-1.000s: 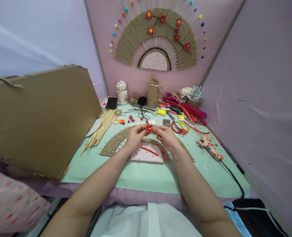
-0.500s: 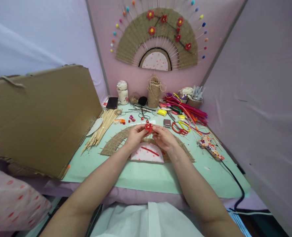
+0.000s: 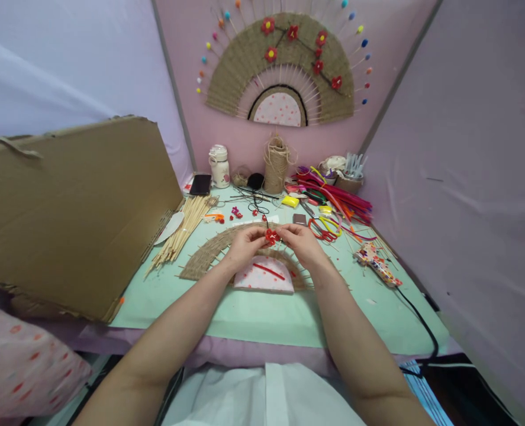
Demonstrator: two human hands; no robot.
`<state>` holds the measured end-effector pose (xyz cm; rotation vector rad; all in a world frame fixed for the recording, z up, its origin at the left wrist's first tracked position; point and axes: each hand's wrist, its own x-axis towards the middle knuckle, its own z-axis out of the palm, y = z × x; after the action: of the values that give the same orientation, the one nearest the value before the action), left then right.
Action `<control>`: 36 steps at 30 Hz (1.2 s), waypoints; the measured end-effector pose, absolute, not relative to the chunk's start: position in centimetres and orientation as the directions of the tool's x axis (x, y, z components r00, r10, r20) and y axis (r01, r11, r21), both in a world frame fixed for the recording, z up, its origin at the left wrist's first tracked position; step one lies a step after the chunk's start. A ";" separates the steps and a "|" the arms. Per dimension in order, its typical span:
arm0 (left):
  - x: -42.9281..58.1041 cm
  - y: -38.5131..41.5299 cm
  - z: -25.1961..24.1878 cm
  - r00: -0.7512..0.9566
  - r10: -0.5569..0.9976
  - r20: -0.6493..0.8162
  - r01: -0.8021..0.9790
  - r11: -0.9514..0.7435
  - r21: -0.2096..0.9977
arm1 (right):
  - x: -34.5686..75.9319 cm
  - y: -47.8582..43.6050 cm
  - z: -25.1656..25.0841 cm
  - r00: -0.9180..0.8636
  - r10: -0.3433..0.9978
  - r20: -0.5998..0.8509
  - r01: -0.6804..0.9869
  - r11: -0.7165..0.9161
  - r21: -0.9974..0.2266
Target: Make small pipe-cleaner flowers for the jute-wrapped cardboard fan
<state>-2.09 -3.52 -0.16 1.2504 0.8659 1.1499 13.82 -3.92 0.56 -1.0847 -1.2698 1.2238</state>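
Note:
A small red flower [image 3: 271, 237] is pinched between my left hand [image 3: 247, 245] and my right hand [image 3: 301, 241], both with fingers closed at its edges. It is held just over a fan [image 3: 204, 254] of woven twine on sticks, lying on the table. At the fan's base is a pink spotted half-round panel [image 3: 257, 283] with a red strip [image 3: 269, 271] across it. My hands and forearms hide parts of the fan. Behind the flower, a thin black cord [image 3: 266, 218] runs back to a black ball [image 3: 256, 181].
Bamboo sticks [image 3: 173, 242] and a cardboard sheet [image 3: 76, 213] are at left. Red-handled scissors [image 3: 322, 232], pipe cleaners [image 3: 346, 198] and a corded glue gun [image 3: 377, 266] are at right. A twine spool [image 3: 276, 168] and white bottle [image 3: 219, 167] stand behind. A finished fan [image 3: 235, 80] hangs above.
The flower has come down slightly and a little right, nearer the fan. My right fingers have shifted to its upper right edge, with the hand turned more downward.

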 end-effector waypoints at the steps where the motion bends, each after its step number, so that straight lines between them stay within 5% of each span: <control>1: -2.1 -3.5 -0.2 0.249 0.963 0.102 -0.160 -0.063 0.985 | 13.9 -3.9 0.5 -0.077 0.994 0.083 -0.036 0.080 -0.996; 12: -2.2 -3.6 -0.1 0.283 0.948 0.148 -0.111 -0.121 0.987 | 13.8 -3.8 0.3 -0.083 0.995 0.054 -0.059 0.049 -0.997; 19: -2.3 -3.0 -0.5 0.150 0.969 0.198 -0.279 -0.151 0.948 | 13.6 -3.6 0.9 0.010 0.997 0.080 -0.173 0.080 -0.982; 28: -1.9 -3.0 -0.7 0.005 0.983 0.181 -0.369 -0.167 0.914 | 12.0 -4.7 1.4 -0.010 0.996 0.094 -0.084 0.093 -0.992; 36: -1.8 -3.3 -0.6 -0.142 0.911 0.388 -0.186 -0.409 0.893 | 11.5 -4.8 0.9 -0.241 0.962 -0.125 -0.403 -0.217 -0.889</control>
<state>-1.81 -3.34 -0.56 1.2833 0.8944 1.6778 11.53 -4.78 0.93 -0.8862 -0.9262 1.6692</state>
